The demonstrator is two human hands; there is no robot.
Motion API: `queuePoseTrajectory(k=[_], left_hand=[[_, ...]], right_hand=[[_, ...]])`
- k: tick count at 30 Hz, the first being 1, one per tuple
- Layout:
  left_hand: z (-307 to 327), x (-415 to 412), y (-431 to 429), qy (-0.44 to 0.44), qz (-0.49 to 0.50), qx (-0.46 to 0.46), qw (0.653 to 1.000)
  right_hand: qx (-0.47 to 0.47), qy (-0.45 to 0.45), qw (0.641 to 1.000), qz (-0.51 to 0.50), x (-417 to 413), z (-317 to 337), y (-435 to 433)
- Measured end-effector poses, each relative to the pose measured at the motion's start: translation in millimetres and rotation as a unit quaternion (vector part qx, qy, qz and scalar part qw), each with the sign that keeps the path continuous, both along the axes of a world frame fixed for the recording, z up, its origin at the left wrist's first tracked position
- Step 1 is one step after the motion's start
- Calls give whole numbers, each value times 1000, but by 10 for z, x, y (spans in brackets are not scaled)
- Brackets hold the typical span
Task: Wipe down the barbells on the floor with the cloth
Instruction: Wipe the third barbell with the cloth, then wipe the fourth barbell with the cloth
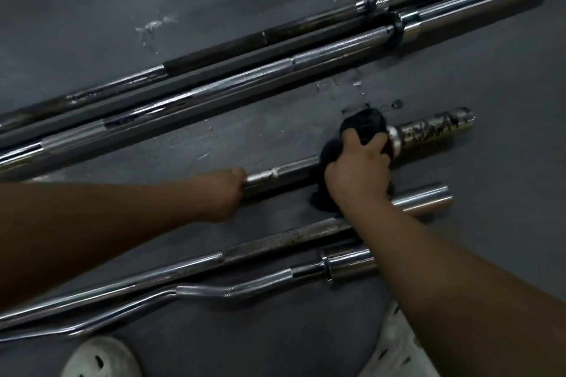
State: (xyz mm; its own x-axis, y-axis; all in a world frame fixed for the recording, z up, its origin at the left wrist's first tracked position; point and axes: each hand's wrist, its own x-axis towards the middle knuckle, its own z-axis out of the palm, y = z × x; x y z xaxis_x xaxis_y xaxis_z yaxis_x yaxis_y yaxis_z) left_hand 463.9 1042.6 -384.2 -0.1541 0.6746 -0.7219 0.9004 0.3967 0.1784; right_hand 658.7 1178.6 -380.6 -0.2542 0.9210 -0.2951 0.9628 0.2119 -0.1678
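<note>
Dark grey floor [92, 9]: wiping the rust-spotted steel barbell [288, 171] lying among other bars [306, 61].
Our left hand [220, 193] clamps the shaft against rolling; our right hand [358, 168] grips the bunched black cloth [364, 122] around the bar beside its collar. We wrap fully, press firmly, and stroke lengthwise toward the pitted sleeve [428, 131].

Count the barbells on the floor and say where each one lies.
5. Farthest away, the dark bar and the chrome bar side by side; in the middle, the rusty bar that the left hand grips; nearest, the straight bar and the curl bar. Others may lie off-frame.
</note>
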Motion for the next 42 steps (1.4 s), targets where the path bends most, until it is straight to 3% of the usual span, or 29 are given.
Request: queuePoseTrajectory(k=[8,13,18,24,29,34,42], left_hand=[[402,389,-310,-40,56,-73,995],[880,763,-517,-22,49,-68,996],[1802,1174,-505,56,73,108,990],[2584,2157,-601,167,113,251,947],[2858,2973,-721,195,159,305,918],[3029,3413,-790,204,181,350,896],[2839,3172,-499,192,204,367,887]], right_hand=[[-156,108,970,154,-60,313,-355],[-78,186,964,175,366,734,-347],[6,250,943,218,911,1273,-474],[108,310,901,282,1525,2128,-677],[187,341,865,317,2214,2640,-753],[216,335,856,328,2643,2863,-748],[230,333,855,324,2508,2678,-495]])
